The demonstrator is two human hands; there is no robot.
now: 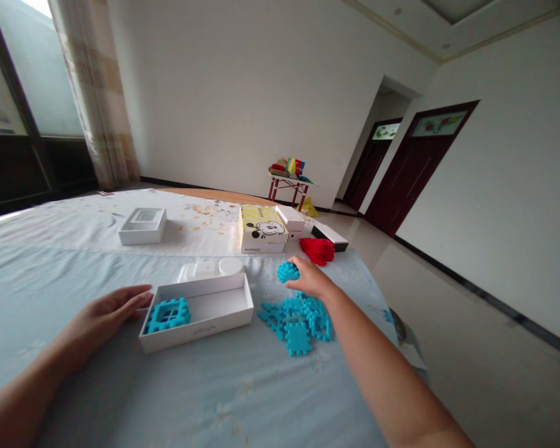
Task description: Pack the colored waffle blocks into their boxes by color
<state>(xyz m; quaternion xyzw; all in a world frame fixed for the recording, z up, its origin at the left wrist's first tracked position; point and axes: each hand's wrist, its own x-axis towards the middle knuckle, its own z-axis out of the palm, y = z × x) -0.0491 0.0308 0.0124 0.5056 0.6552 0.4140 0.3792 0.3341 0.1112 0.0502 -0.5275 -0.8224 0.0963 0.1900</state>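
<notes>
Our right hand point(309, 278) is pinching blue pieces point(287, 272); our left hand point(113, 309), grip unclear, is half-curling beside the nearest box point(228, 320).

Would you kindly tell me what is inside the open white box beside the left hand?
Inside the white box, at least one blue notched piece with a window-like opening sits at the end nearest the left hand. Anything beneath it is covered.

The open box point(223, 297) is hiding part of a white object point(200, 271) behind it; the box's front marking point(206, 330) is looking unreadably blurred. Right of the box, the right hand point(311, 278) is covering part of a blue piece point(286, 272).
</notes>
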